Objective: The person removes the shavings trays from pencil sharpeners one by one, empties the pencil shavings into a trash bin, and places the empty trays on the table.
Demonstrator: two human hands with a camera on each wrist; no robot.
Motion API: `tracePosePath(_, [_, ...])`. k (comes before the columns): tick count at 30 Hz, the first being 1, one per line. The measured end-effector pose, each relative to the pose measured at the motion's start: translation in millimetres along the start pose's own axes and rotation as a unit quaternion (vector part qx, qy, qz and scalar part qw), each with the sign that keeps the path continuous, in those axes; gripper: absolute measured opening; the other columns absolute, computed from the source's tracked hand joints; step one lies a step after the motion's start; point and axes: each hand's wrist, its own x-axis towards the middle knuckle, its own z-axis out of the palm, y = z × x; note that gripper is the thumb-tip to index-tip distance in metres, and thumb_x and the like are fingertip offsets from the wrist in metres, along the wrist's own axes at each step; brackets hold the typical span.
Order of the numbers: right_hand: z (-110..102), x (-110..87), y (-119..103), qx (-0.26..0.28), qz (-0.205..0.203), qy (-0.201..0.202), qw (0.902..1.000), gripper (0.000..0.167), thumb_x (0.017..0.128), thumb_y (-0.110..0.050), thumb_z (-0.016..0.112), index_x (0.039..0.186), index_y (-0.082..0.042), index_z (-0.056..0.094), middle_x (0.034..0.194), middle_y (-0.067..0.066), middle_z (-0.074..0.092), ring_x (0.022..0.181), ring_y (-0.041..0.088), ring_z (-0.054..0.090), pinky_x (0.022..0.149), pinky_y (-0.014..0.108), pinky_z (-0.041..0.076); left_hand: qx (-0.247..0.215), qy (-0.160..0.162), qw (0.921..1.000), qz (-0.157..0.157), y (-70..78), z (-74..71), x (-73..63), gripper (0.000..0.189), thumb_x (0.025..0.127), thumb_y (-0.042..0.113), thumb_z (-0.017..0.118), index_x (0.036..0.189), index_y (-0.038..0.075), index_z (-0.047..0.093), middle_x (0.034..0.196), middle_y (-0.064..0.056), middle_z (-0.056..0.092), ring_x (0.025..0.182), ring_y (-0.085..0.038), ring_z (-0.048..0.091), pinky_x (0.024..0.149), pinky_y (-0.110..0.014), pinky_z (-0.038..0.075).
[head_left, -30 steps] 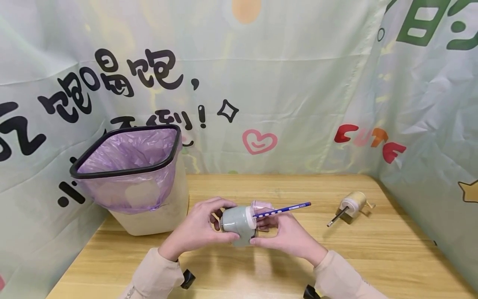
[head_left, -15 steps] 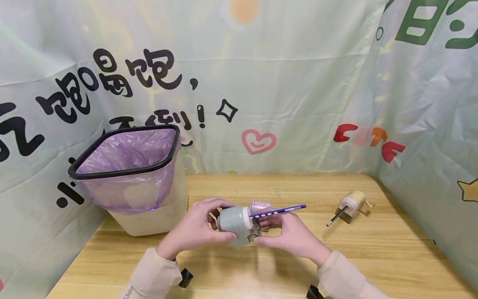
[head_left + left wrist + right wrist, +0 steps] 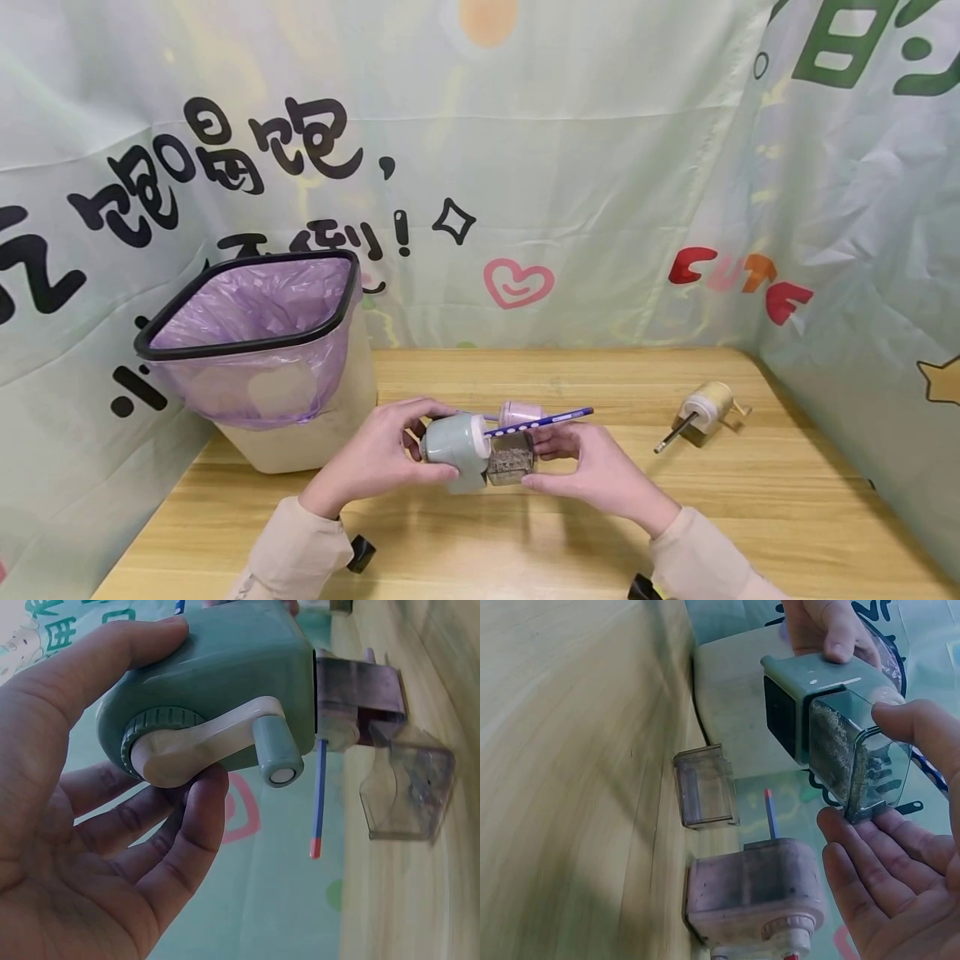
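A grey-green crank pencil sharpener (image 3: 453, 450) is held tilted above the table by my left hand (image 3: 382, 446), thumb on one side and fingers around the crank end. Its white crank (image 3: 199, 742) shows in the left wrist view. A blue pencil (image 3: 551, 421) sticks out of its front. My right hand (image 3: 600, 471) pinches the clear shavings drawer (image 3: 512, 462), which holds grey shavings and stands out from the sharpener's body. I cannot tell whether its inner end is still inside.
Behind the hands stands a pink sharpener (image 3: 750, 892) with a pencil (image 3: 771, 814); a clear drawer (image 3: 705, 787) sits beside it. A cream sharpener (image 3: 712, 404) with a dark pencil (image 3: 678, 432) is at right. A bin (image 3: 322, 433) with a purple bag (image 3: 262, 300) stands left.
My left hand has moved left with the green sharpener and its pencil. The shavings drawer has come out of the body in my right hand, which has shifted slightly right.
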Motion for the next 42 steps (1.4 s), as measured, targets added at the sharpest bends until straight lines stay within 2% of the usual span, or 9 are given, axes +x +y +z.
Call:
tracePosePath(11, [-3, -4.8, 5, -0.02, 0.01, -0.007, 0.9997, 0.063, 0.085, -0.041, 0.09, 0.132, -0.004, 0.07, 0.125, 0.008, 0.078, 0.111, 0.019, 0.076, 0.101, 0.03, 0.059, 0.013, -0.003, 0.9996, -0.026, -18.2, -13.0, -14.5, 0.054, 0.074, 0.03, 0.098, 0.122, 0.023, 0.074, 0.1, 0.005, 0.073, 0.077, -0.008, 0.065, 0.065, -0.026, 0.06])
tracePosePath(18, [-5, -7.4, 8, -0.025, 0.007, -0.005, 0.9997, 0.061, 0.084, -0.041, 0.091, 0.13, -0.005, 0.071, 0.123, 0.008, 0.079, 0.109, 0.016, 0.077, 0.101, 0.03, 0.059, 0.033, -0.006, 0.9985, -0.043, -28.5, -19.7, -22.9, 0.057, 0.074, 0.032, 0.099, 0.123, 0.022, 0.073, 0.101, 0.005, 0.073, 0.078, -0.005, 0.065, 0.066, -0.025, 0.06])
tracePosePath(29, [-16, -12.6, 15, -0.038, 0.024, 0.003, 0.999, 0.063, 0.083, -0.042, 0.091, 0.132, -0.008, 0.07, 0.127, 0.009, 0.077, 0.112, 0.022, 0.076, 0.101, 0.033, 0.059, 0.055, -0.014, 0.9977, -0.036, -43.0, -26.9, -31.1, 0.06, 0.073, 0.032, 0.1, 0.125, 0.02, 0.072, 0.107, 0.003, 0.074, 0.08, -0.003, 0.065, 0.066, -0.026, 0.06])
tracePosePath(36, [-24, -15.4, 18, -0.049, 0.032, 0.01, 0.9982, 0.065, 0.085, -0.042, 0.09, 0.135, -0.007, 0.069, 0.128, 0.009, 0.077, 0.113, 0.024, 0.076, 0.102, 0.042, 0.061, 0.058, -0.021, 0.9976, -0.031, -50.2, -28.2, -33.6, 0.06, 0.074, 0.032, 0.1, 0.126, 0.02, 0.072, 0.109, 0.003, 0.074, 0.082, -0.002, 0.064, 0.066, -0.028, 0.061])
tracePosePath(42, [-28, -16.5, 18, -0.046, 0.043, 0.017, 0.9979, 0.063, 0.085, -0.041, 0.091, 0.135, -0.01, 0.069, 0.128, 0.007, 0.077, 0.113, 0.022, 0.075, 0.101, 0.039, 0.061, 0.057, -0.031, 0.9974, -0.033, -52.9, -28.6, -33.7, 0.06, 0.073, 0.032, 0.1, 0.125, 0.021, 0.072, 0.113, 0.002, 0.074, 0.082, -0.002, 0.064, 0.066, -0.028, 0.06])
